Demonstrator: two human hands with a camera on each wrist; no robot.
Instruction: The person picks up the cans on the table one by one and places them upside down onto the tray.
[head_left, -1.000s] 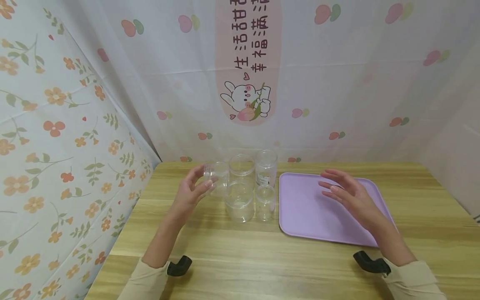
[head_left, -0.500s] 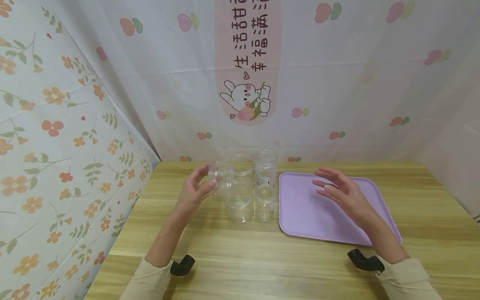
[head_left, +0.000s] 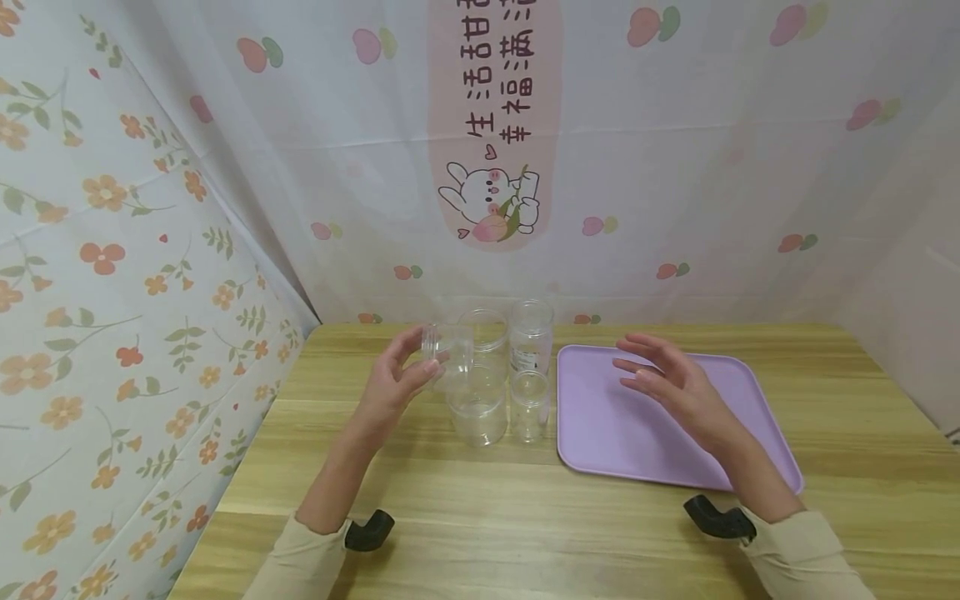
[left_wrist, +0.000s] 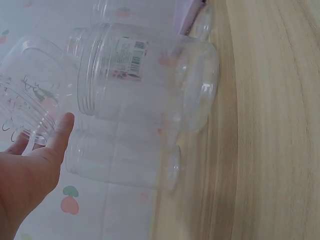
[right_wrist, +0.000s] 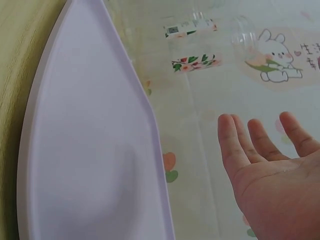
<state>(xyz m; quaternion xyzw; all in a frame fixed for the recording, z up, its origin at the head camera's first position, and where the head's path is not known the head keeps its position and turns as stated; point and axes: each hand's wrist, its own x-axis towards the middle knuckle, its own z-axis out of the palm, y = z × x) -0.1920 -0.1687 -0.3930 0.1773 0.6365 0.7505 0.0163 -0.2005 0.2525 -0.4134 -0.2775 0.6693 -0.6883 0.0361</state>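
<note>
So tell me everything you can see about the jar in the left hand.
The jar is clear and looks like plastic, a cylinder with a ridged mouth and no lid visible. It is held tipped on its side above the table, ridged end toward the left hand, whose thumb and fingers grip it near that end. Contact with anything else is unclear.

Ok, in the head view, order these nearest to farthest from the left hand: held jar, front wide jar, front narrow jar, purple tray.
1. Held jar, in the left hand.
2. Front wide jar, right of the hand.
3. Front narrow jar, right of that.
4. Purple tray, rightmost of the four.
</note>
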